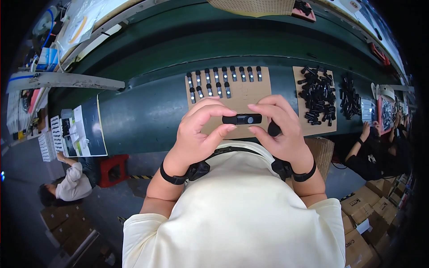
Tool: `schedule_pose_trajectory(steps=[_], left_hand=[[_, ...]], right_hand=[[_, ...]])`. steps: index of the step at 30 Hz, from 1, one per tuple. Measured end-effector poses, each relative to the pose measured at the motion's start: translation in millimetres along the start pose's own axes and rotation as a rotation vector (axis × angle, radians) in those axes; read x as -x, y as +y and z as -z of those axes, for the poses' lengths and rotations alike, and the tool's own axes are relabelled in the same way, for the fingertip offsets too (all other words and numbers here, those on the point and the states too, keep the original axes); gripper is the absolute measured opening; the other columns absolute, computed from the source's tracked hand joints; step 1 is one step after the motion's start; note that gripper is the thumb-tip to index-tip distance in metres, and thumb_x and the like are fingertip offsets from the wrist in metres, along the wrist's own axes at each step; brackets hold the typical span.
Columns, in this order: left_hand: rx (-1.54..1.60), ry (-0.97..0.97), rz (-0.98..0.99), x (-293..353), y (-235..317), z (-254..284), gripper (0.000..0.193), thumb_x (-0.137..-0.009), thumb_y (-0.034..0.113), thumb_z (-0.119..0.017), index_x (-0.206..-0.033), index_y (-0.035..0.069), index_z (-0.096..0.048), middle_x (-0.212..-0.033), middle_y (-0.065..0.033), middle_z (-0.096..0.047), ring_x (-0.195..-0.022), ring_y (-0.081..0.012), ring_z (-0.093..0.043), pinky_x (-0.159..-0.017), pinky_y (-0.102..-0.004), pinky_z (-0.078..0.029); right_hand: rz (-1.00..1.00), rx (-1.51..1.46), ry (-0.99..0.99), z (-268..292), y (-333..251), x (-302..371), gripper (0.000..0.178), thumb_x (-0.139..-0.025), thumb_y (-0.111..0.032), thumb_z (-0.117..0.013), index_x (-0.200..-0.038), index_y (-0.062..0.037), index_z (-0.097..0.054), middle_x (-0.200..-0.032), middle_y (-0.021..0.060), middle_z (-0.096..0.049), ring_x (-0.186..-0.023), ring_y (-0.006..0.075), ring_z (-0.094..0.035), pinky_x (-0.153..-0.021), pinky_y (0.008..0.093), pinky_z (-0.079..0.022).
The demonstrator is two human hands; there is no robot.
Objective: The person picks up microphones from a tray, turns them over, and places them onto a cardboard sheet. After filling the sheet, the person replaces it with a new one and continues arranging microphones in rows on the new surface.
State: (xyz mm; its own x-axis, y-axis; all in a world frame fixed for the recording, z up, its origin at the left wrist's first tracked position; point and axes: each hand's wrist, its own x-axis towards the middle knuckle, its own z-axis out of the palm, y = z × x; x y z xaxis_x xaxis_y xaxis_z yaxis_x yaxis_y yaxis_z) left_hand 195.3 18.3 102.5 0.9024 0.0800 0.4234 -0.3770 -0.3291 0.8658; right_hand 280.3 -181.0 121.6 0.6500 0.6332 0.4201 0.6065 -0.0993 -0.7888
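Between my two hands, above the front of a brown cardboard sheet (pixel 252 98), lies a small black clip-on microphone (pixel 248 119) with a dark foam tip. Thumb and forefinger of my left hand (pixel 195 130) pinch its foam end. My right hand (pixel 288 131) has thumb and finger at the opposite end. A second black, rounded piece (pixel 274 129), perhaps the foam tip of another microphone, is tucked in the right palm; the rest of it is hidden. Beyond my hands, several similar microphones (pixel 225 75) are laid in two rows, foam tips pointing away.
To the right, a second cardboard sheet (pixel 315 128) bears a heap of black microphones (pixel 318 96), with another pile (pixel 350 96) past it. A metal arm (pixel 85 81) juts over the green bench at left. Co-workers sit on both sides; a red stool (pixel 111 171) stands left.
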Motion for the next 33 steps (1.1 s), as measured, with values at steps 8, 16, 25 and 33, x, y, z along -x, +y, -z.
schedule_pose_trajectory(steps=[8, 16, 25, 33], left_hand=[[-0.157, 0.002, 0.147, -4, -14, -7, 0.025, -0.079, 0.005, -0.072, -0.103, 0.002, -0.065, -0.091, -0.0101, -0.066, -0.087, -0.0223, -0.063, -0.087, -0.0348, -0.048], [-0.190, 0.133, 0.493, 44, -61, 11, 0.021, -0.085, 0.005, -0.067, -0.105, 0.000, -0.064, -0.093, -0.0081, -0.067, -0.086, -0.0155, -0.062, -0.083, -0.0284, -0.048], [-0.227, 0.189, 0.704, 89, -75, 32, 0.019, -0.086, 0.006, -0.065, -0.103, -0.002, -0.064, -0.093, -0.0101, -0.067, -0.084, -0.0160, -0.064, -0.076, -0.0286, -0.050], [-0.226, 0.174, 0.719, 89, -80, 39, 0.018, -0.087, 0.006, -0.064, -0.103, -0.001, -0.064, -0.095, -0.0093, -0.068, -0.085, -0.0154, -0.064, -0.077, -0.0289, -0.050]], right_hand=[[-0.104, 0.257, -0.164, -9, 28, 2, 0.028, -0.072, -0.002, -0.072, -0.098, -0.0041, -0.064, -0.087, 0.0103, -0.061, -0.074, 0.0262, -0.061, -0.064, 0.0320, -0.049], [-0.695, 0.294, -0.333, -82, 155, 28, 0.026, -0.081, -0.023, -0.068, -0.094, -0.0017, -0.061, -0.091, 0.0159, -0.068, -0.085, 0.0328, -0.066, -0.072, 0.0404, -0.052], [-0.939, 0.387, -0.186, -124, 227, 29, 0.033, -0.083, -0.029, -0.066, -0.102, -0.0023, -0.060, -0.094, 0.0206, -0.068, -0.090, 0.0377, -0.065, -0.078, 0.0440, -0.051], [-0.915, 0.431, -0.172, -123, 225, 27, 0.039, -0.082, -0.027, -0.067, -0.109, -0.0011, -0.056, -0.095, 0.0213, -0.067, -0.092, 0.0384, -0.065, -0.080, 0.0439, -0.051]])
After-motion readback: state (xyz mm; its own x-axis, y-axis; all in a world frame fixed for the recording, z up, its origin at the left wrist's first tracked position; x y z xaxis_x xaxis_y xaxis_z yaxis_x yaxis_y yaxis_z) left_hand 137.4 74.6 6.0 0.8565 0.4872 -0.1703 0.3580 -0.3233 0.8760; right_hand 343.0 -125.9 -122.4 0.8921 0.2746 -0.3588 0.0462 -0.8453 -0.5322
